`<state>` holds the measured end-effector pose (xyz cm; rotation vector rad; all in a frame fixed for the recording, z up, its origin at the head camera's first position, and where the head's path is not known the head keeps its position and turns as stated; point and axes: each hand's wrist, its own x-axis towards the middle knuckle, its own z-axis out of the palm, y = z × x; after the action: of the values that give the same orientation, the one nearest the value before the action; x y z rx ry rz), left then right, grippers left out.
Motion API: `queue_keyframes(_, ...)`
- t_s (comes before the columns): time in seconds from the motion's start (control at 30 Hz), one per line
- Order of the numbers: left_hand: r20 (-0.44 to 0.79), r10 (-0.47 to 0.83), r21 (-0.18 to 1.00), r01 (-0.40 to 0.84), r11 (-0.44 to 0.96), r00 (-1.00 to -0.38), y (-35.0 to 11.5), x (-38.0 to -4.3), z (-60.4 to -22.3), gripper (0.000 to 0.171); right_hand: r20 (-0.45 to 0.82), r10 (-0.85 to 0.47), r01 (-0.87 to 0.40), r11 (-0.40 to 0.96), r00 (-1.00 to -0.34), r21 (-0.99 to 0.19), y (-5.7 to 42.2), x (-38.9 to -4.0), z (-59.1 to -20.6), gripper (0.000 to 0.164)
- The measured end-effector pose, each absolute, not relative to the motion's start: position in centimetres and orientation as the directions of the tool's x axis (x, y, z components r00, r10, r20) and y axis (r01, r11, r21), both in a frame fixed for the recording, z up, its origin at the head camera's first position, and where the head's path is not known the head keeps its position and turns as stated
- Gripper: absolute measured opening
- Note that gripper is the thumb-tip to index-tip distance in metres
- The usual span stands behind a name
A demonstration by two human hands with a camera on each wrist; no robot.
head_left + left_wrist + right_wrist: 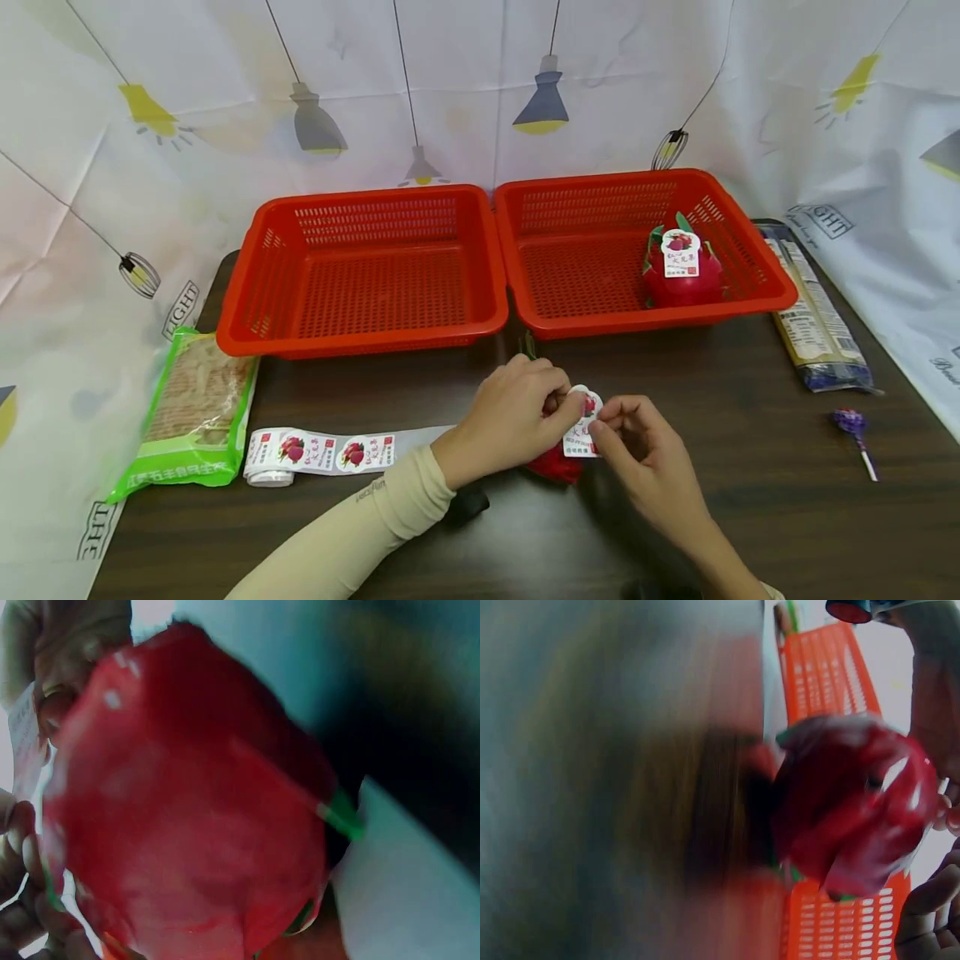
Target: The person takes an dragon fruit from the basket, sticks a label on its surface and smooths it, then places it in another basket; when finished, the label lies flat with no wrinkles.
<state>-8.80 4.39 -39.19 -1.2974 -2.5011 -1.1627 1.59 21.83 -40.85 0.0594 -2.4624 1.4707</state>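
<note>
Between both hands is a white dragon fruit sticker label with a rounded top and a fruit picture. My left hand pinches its left edge by the thumb. At the label's right edge, my right hand pinches with thumb and forefinger. Beneath the left hand lies a red dragon fruit, mostly covered in the head view but large in the left wrist view. A narrow bright gap shows between label and fruit there. To the left, a label roll lies with its strip unrolled, running behind the left wrist.
Two red baskets stand at the back, left and right. The right one holds a labelled dragon fruit. A green-edged food bag lies left; a clear noodle packet and a lollipop lie right.
</note>
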Motion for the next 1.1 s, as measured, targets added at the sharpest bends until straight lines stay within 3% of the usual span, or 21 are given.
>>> queue_keyframes(0.13, 0.398, 0.635, 0.484, 0.739, 0.468, -0.662, 5.6, -9.8, -39.3, 0.033, 0.204, 0.109, -0.117, 0.531, -0.973, -0.839, 22.5, 0.4, -41.0, 0.012)
queue_keyframes(0.27, 0.356, 0.617, 0.457, 0.707, 0.540, -0.701, 5.9, -10.1, -39.9, 0.033, 0.169, 0.093, -0.090, 0.559, -0.981, -0.825, 22.6, -0.3, -41.3, 0.012)
queue_keyframes(0.6, 0.442, 0.565, 0.392, 0.717, 0.577, -0.696, 5.3, -9.6, -41.1, 0.029, 0.298, 0.016, -0.221, 0.632, -0.955, -0.743, 21.9, -1.0, -41.9, 0.015)
queue_keyframes(0.77, 0.473, 0.537, 0.407, 0.714, 0.570, -0.698, 5.2, -9.5, -41.6, 0.023, 0.343, -0.013, -0.264, 0.665, -0.939, -0.699, 21.6, -1.1, -41.8, 0.017)
queue_keyframes(1.1, 0.447, 0.501, 0.511, 0.671, 0.537, -0.741, 5.1, -9.6, -41.9, 0.014, 0.280, -0.031, -0.210, 0.742, -0.960, -0.637, 21.6, -0.4, -41.7, 0.020)
